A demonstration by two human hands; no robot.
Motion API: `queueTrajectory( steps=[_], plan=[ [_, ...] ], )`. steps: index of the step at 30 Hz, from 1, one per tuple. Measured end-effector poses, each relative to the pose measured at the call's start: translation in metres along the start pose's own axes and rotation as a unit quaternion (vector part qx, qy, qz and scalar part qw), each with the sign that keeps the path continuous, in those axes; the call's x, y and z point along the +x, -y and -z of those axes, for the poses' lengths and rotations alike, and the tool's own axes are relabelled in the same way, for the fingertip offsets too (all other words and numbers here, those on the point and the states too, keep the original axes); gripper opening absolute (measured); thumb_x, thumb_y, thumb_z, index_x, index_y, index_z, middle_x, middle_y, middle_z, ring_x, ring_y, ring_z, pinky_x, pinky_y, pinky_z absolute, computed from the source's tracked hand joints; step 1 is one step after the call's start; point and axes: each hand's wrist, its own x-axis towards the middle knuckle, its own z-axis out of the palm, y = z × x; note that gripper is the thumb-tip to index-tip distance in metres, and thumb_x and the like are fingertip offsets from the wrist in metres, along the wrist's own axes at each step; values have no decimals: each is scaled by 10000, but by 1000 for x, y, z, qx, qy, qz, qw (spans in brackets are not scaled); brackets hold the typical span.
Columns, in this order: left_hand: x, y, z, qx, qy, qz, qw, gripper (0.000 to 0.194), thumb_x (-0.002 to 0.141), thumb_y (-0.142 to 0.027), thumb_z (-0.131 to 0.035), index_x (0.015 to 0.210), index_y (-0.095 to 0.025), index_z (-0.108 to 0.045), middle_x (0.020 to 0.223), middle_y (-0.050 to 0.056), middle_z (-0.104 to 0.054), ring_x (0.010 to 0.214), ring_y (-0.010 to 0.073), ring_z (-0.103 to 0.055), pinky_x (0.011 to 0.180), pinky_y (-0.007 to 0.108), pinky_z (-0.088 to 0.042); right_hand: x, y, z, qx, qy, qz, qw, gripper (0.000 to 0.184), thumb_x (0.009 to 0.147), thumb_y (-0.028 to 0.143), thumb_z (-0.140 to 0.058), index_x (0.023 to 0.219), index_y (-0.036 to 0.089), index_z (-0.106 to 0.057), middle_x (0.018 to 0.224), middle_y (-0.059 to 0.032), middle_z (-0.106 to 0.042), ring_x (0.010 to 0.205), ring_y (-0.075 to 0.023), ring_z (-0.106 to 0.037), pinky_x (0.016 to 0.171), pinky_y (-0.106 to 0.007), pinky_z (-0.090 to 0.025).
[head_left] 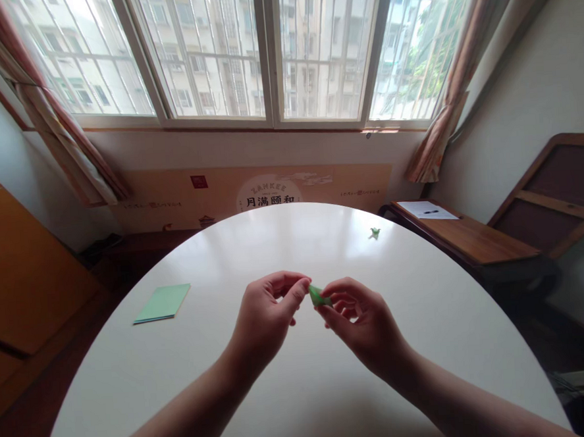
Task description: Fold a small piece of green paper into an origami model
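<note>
A small folded piece of green paper (319, 295) is held above the white round table between my two hands. My left hand (276, 305) pinches its left tip between thumb and forefinger. On the other side, my right hand (358, 316) grips the paper with its thumb below and fingers above, hiding part of it. A stack of square light-green paper (162, 301) lies on the table to the left. Toward the far right of the tabletop sits a little folded green paper figure (374, 232), which looks like a bird.
The white table (293, 403) has a rounded far edge. Beyond its right side stands a wooden bench (481, 236) bearing a white sheet (423, 211) with a pen on it. A printed cardboard panel (171, 186) leans under the barred window, flanked by curtains (59, 127).
</note>
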Motion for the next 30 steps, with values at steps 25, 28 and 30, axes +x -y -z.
queueTrajectory(
  steps=[25, 28, 30],
  plan=[
    [3, -3, -2, -17, 16, 2, 1000, 236, 839, -360, -649, 809, -136, -716, 623, 0, -601, 521, 109, -515, 439, 200, -464, -1, 1, 0, 0, 3, 4, 1000, 106, 864, 303, -709, 900, 219, -653, 787, -12, -689, 558, -132, -622, 509, -266, -541],
    [4, -3, -1, -10, -7, -11, 1000, 248, 835, -379, -645, 801, -139, -699, 662, 13, -618, 539, 117, -526, 431, 202, -462, 0, 1, 0, -7, -2, 3, 1000, 119, 858, 316, -713, 890, 218, -654, 769, -9, -685, 550, -134, -627, 482, -255, -522],
    [5, -2, 0, -13, -36, -15, 999, 270, 835, -405, -647, 800, -140, -682, 707, 24, -630, 562, 122, -539, 435, 204, -465, 0, 1, 0, -10, -8, 3, 1000, 129, 851, 325, -720, 879, 217, -654, 755, -7, -682, 541, -134, -627, 466, -250, -511]
  ],
)
